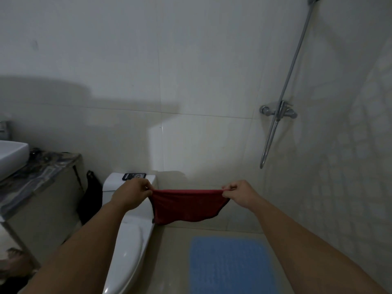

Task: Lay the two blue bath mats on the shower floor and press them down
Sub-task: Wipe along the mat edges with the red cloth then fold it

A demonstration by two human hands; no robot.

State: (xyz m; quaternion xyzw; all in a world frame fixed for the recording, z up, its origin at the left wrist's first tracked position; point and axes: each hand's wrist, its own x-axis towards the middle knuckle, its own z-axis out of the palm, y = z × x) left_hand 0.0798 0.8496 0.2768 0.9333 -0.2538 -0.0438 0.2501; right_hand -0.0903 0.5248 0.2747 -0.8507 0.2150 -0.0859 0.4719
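One blue bath mat lies flat on the beige shower floor, at the bottom of the view below my arms. No second blue mat shows in the frame. My left hand and my right hand each pinch a top corner of a red cloth. The cloth hangs stretched between them, in the air above the far end of the floor and in front of the wall.
A white toilet stands left of the mat, with a dark phone on its tank. A shower mixer and hose are fixed to the wall at right. A washbasin on a marbled counter is at far left.
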